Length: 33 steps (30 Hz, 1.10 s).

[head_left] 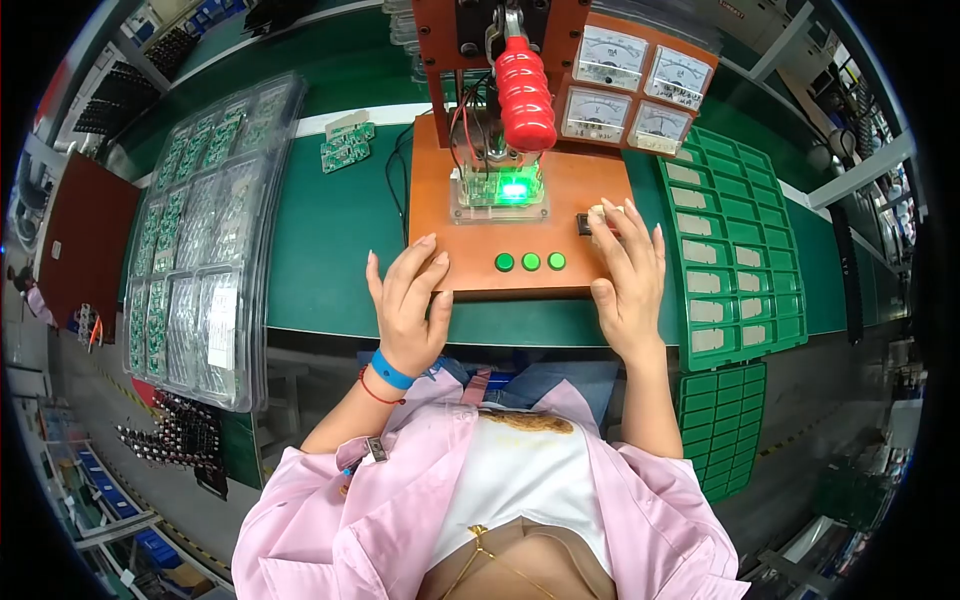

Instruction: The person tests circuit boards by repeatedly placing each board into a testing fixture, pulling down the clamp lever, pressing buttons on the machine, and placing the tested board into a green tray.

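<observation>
My left hand [412, 305] rests at the front left edge of an orange test fixture base [470, 262], fingers spread and holding nothing. My right hand [630, 275] lies over the base's right side, fingers stretched out, with the fingertips at a small black switch [584, 225] that they partly cover. Between the hands are several green buttons [530, 262], touched by neither. Behind them a circuit board [482, 187] sits in the clear fixture, with a bright green light [515, 190] glowing on it. Above it hangs the red grip of a toggle clamp lever [524, 95].
Analog meters [610, 57] stand at the back right. A green compartment tray [745, 215] on the right holds pale boards; another green tray [722, 425] is lower down. Stacked clear trays [262, 250] of circuit boards stand left, near loose circuit boards [346, 150]. Black cables [393, 180] run beside the base.
</observation>
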Each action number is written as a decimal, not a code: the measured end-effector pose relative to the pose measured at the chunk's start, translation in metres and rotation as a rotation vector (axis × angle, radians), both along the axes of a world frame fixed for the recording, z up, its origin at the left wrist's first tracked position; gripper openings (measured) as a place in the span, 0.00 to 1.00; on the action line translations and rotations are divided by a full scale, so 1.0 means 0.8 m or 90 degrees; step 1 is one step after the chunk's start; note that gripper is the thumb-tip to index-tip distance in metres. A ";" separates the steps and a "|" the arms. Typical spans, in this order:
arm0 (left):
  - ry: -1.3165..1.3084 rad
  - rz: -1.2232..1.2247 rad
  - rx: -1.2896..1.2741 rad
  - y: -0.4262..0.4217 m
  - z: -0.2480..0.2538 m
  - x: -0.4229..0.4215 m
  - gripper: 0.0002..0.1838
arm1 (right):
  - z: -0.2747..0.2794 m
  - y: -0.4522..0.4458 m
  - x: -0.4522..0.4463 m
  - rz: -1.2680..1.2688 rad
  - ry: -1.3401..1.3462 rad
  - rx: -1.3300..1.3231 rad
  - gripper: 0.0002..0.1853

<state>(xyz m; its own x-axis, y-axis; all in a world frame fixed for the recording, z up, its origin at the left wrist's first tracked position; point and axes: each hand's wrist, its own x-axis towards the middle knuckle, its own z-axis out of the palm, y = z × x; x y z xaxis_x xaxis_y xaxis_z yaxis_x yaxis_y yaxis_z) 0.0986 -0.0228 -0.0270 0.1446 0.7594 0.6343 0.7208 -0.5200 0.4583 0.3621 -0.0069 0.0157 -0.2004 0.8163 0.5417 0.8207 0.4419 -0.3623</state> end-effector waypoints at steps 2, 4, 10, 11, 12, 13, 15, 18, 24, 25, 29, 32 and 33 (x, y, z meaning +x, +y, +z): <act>0.000 0.001 0.000 0.000 -0.001 0.000 0.15 | -0.001 0.000 0.000 -0.002 -0.023 -0.004 0.34; 0.003 0.005 -0.004 -0.002 0.002 0.000 0.16 | 0.001 -0.002 0.001 -0.011 -0.029 -0.009 0.33; 0.007 0.006 -0.001 -0.001 0.002 0.003 0.15 | 0.036 -0.005 -0.011 -0.092 -0.157 -0.017 0.27; 0.006 0.005 0.000 -0.001 0.002 0.002 0.15 | 0.035 -0.002 -0.013 -0.082 -0.187 -0.063 0.26; 0.005 0.005 0.002 -0.002 0.002 0.002 0.15 | 0.037 -0.001 -0.014 -0.083 -0.191 -0.069 0.27; 0.002 0.006 0.001 -0.002 0.002 0.003 0.15 | 0.039 0.001 -0.015 -0.082 -0.194 -0.075 0.27; -0.011 0.003 0.005 0.000 0.001 0.003 0.15 | 0.048 0.005 -0.015 -0.077 -0.228 -0.073 0.27; -0.022 -0.011 0.001 0.000 0.002 0.004 0.16 | 0.085 0.018 -0.035 -0.005 -0.003 0.046 0.30; -0.138 -0.001 -0.040 0.022 0.034 -0.029 0.16 | 0.154 0.091 -0.095 0.228 -0.165 0.552 0.26; -0.172 0.002 -0.032 0.038 0.040 -0.038 0.15 | 0.163 0.107 -0.097 0.264 -0.118 0.616 0.23; -0.023 0.106 -0.047 0.125 0.045 -0.102 0.14 | 0.228 0.156 -0.098 0.212 0.123 0.510 0.08; 0.127 0.211 -0.064 0.192 0.000 -0.140 0.17 | 0.279 0.190 -0.116 0.215 0.210 0.326 0.11; 0.171 0.251 -0.146 0.199 -0.002 -0.139 0.19 | 0.277 0.209 -0.106 0.150 0.103 0.304 0.11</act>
<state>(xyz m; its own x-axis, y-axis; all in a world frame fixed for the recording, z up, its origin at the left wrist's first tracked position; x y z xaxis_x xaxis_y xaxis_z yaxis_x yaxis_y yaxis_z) -0.0124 0.1363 -0.0289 -0.0459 0.9041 0.4248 0.9492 -0.0931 0.3007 0.2777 0.1605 0.2377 -0.2312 0.4159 0.8795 0.6310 0.7522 -0.1899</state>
